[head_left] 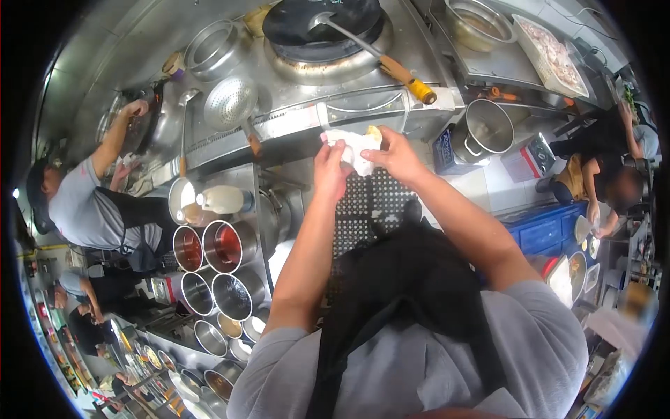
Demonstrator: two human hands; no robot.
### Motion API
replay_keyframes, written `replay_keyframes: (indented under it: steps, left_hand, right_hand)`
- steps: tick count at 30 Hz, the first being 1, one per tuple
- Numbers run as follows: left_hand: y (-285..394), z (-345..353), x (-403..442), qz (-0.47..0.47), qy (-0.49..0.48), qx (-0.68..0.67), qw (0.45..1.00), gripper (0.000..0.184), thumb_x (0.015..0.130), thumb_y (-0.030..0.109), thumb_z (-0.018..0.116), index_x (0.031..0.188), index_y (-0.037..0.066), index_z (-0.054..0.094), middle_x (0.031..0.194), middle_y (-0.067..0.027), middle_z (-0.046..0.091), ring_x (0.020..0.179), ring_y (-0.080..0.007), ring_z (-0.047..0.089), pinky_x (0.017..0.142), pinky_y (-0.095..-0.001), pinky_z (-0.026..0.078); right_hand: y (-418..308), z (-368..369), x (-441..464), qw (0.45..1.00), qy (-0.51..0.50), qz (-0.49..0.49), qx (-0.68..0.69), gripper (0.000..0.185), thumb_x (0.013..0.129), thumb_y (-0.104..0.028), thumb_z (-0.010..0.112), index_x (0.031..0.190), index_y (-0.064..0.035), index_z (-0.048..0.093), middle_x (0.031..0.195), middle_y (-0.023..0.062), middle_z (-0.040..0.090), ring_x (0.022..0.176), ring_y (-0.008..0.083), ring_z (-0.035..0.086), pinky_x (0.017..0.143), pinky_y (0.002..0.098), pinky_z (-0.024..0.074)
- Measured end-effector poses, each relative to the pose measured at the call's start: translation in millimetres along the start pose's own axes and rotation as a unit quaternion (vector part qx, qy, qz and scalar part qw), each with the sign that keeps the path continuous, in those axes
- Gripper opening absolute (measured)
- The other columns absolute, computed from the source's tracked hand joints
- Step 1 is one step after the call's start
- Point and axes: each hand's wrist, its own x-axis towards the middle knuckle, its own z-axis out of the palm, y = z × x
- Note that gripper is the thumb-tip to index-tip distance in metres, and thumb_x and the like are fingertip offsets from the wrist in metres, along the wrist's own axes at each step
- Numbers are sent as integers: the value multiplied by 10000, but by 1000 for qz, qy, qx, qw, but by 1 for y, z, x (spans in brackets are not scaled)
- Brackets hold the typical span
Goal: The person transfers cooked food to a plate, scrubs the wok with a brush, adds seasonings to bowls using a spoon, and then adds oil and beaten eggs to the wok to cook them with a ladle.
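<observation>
Two bare hands meet near the upper centre of the head view, both on one white, crumpled bundle (357, 148). The left hand (331, 171) has its fingers and thumb closed on the bundle's left side; the right hand (399, 159) pinches its right side, beside one small yellowish piece (374, 133) at the bundle's upper right. Whether the bundle is cloth or something else I cannot tell.

At the top centre sits one black wok (293, 26), with one long-handled ladle (354, 40) lying across its rim, the handle reaching right to a yellow end. Left of the wok, in the upper left of the frame, are one perforated strainer (231, 103) and one second ladle (187, 101).

Four large metal pots (249, 249) stand in two rows of two at left centre; the upper two hold red contents. One plastic jug (225, 200) stands just above them. To the right of the hands is one tall pot (500, 137); in the upper right corner area, one metal basin (457, 31) and one white tray (565, 85) of pale pieces. One person (101, 206) in a grey shirt and dark apron stands at the left edge.
</observation>
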Motion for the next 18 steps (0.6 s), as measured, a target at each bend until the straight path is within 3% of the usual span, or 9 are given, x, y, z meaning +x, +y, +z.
replay_keyframes:
  steps: [3, 5, 8, 12, 13, 16, 18]
  left_hand:
    - [-12, 16, 27, 19, 68, -28, 997, 322, 955, 197, 552, 1176, -37, 541, 1103, -134, 636, 870, -208, 663, 655, -336, 581]
    - [-4, 36, 33, -13, 111, 82, 990, 317, 951, 202, 551, 1157, -38, 548, 1083, -139, 640, 858, -213, 670, 624, -328, 572]
    - [-5, 64, 44, -12, 112, 106, 988, 320, 950, 212, 542, 1150, -37, 550, 1057, -144, 640, 865, -212, 675, 589, -308, 553]
    - [-8, 115, 52, 15, 78, 133, 988, 497, 968, 138, 563, 1403, 80, 330, 1158, -169, 591, 945, -251, 665, 631, -358, 599]
    - [1, 123, 50, 11, 15, 139, 990, 611, 965, 121, 588, 1458, 158, 229, 1214, -167, 556, 977, -268, 655, 659, -400, 612]
    - [9, 134, 53, -15, -67, 260, 963, 504, 938, 91, 620, 1391, 144, 406, 1162, -128, 575, 902, -212, 646, 672, -350, 584]
    - [-3, 112, 70, -36, -109, 252, 961, 420, 924, 56, 615, 1312, 125, 469, 1116, -114, 589, 870, -191, 638, 666, -324, 563]
  right_hand:
    - [-8, -31, 17, 998, 57, 13, 30, 328, 824, -41, 735, 1100, 9, 566, 1026, 101, 676, 938, 157, 644, 810, 305, 517]
    - [-18, -55, 32, 995, 74, 29, 58, 313, 820, -49, 739, 1068, 23, 564, 964, 111, 688, 899, 166, 659, 789, 301, 524]
    - [-25, -86, 42, 981, 60, 86, 161, 409, 828, -91, 706, 1203, 14, 582, 1094, 138, 673, 995, 220, 654, 868, 352, 538]
    - [-51, -126, 46, 939, 34, 131, 317, 382, 877, -110, 663, 1230, 2, 568, 1111, 136, 667, 1007, 238, 661, 884, 380, 545]
    - [-56, -132, 48, 926, 31, 149, 344, 376, 890, -115, 650, 1236, 2, 562, 1114, 136, 665, 1009, 243, 662, 890, 387, 544]
    - [-56, -152, 60, 908, 5, 167, 385, 373, 929, -145, 609, 1266, -3, 536, 1123, 133, 654, 1015, 260, 659, 902, 402, 538]
    - [-59, -155, 70, 900, -15, 162, 404, 376, 935, -159, 602, 1271, -6, 530, 1126, 135, 649, 1013, 261, 658, 903, 406, 535]
